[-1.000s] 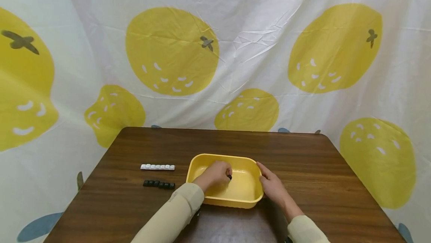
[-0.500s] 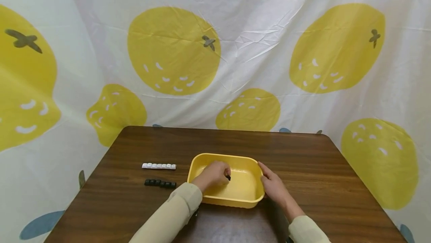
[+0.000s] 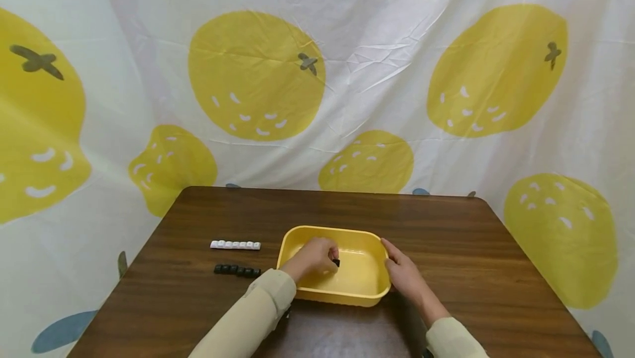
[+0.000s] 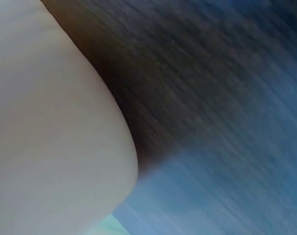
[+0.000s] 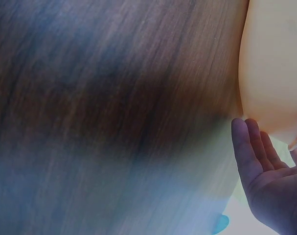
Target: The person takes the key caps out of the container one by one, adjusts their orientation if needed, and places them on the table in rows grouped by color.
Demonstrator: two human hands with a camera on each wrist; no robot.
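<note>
A yellow plastic basin (image 3: 357, 297) stands on the dark wooden table. My left hand (image 3: 313, 256) reaches into it over the near-left side, pinching a small black keycap (image 3: 336, 262) between thumb and fingers. At the basin's right end, my right hand (image 3: 403, 274) grips the rim. Its fingers (image 5: 256, 147) lie along the outer wall (image 5: 273, 63) in the right wrist view, with the thumb up by the rim. The left wrist view has only the basin's pale outside (image 4: 55, 127) and the table, no hand.
Left of the basin, a row of several white keycaps (image 3: 235, 245) lies behind a row of several black keycaps (image 3: 237, 271). The table (image 3: 446, 236) ends at a lemon-print cloth (image 3: 357, 104) hanging behind it.
The black keycap in my left fingers has turned slightly and more of it shows. My right hand keeps its place on the rim; the whole view has shifted a little.
</note>
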